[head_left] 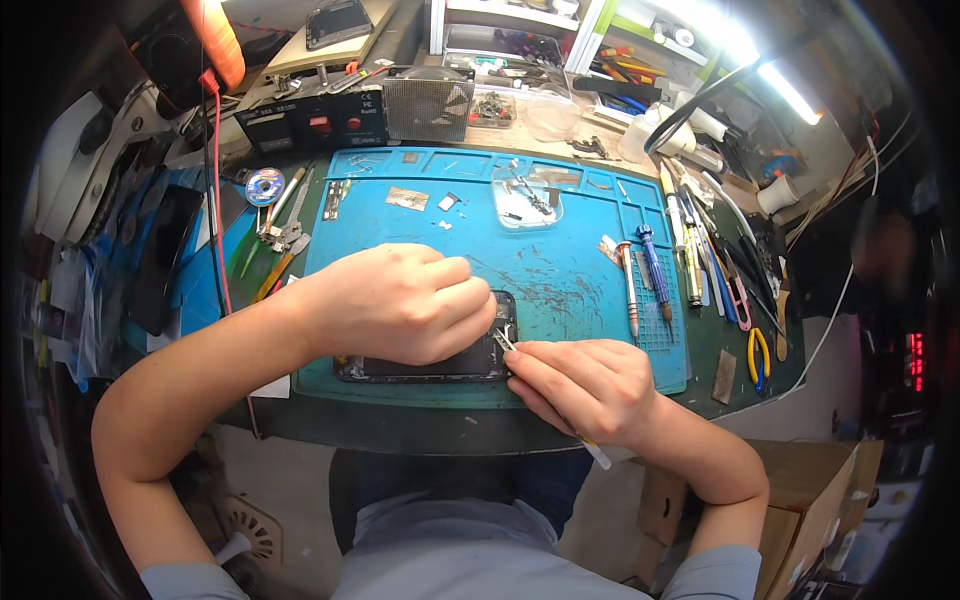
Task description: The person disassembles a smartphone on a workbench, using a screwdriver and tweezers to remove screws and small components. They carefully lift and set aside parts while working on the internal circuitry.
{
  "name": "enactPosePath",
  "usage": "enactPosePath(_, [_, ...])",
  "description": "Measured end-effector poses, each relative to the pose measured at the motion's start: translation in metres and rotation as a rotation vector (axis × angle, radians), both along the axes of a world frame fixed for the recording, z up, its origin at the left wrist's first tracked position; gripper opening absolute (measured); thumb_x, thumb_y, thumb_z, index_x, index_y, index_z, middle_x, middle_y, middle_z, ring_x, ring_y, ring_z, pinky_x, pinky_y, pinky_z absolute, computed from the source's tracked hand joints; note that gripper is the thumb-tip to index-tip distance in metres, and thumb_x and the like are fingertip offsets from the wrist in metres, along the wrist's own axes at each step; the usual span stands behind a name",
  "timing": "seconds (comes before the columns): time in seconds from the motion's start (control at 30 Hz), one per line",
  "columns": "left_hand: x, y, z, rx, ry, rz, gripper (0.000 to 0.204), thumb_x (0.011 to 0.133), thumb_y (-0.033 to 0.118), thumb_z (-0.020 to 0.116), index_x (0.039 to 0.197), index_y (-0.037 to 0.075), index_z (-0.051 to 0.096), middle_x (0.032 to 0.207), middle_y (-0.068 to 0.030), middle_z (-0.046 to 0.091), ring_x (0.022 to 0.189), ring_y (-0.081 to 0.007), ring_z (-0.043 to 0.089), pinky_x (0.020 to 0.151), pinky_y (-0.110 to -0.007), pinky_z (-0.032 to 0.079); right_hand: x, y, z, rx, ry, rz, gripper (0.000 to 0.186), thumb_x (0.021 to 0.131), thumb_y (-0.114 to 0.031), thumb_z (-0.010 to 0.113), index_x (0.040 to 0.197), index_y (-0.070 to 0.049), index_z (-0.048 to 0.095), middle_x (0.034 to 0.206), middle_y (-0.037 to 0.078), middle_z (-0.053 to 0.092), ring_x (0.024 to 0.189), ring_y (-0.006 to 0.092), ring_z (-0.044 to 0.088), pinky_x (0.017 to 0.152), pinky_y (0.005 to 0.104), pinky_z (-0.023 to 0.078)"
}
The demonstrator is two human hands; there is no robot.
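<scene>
While the right hand (585, 385) pinches a slim tool (504, 342) at the right end of the opened phone (400, 371) on the near mat (560, 270), the left hand (410, 305) curls closed, its contents hidden. Light, shallow strokes should spare delicate parts.

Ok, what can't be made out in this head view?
All in the head view:
Left hand: whether it pinches anything is hidden by the back of the hand.
Opened phone: upper part covered by the left hand.
Slim tool: middle hidden inside the right hand.
Small parts in the clear tray: too small to identify.
</scene>
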State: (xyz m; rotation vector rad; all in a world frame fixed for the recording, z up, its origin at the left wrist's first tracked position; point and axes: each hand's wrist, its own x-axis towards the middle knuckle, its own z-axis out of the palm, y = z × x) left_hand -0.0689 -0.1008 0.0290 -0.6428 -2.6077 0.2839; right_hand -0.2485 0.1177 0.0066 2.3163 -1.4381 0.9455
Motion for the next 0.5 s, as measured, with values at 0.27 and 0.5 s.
enactPosePath(0.27, [-0.001,-0.001,-0.006,-0.090,0.010,-0.004,0.028,0.082,0.013,0.072,0.107,-0.001,0.073,0.086,-0.0026,0.060,0.076,-0.0145,0.066,0.064,-0.028,0.057,-0.013,0.004,0.012,-0.109,-0.064,-0.077,0.030,0.083,-0.007,0.087,0.111,-0.003,0.078,0.097,0.009,0.079,0.075,0.0221,0.077,0.060,0.0326,0.059])
enactPosePath(0.5, [0.004,0.011,0.003,-0.127,-0.036,0.091,0.023,0.084,0.011,0.071,0.103,0.000,0.071,0.086,-0.0030,0.062,0.077,-0.0149,0.069,0.064,-0.028,0.057,0.005,0.017,0.013,0.042,-0.251,-0.274,0.028,0.094,-0.011,0.083,0.121,-0.005,0.076,0.093,0.010,0.078,0.073,0.0258,0.076,0.060,0.0356,0.057])
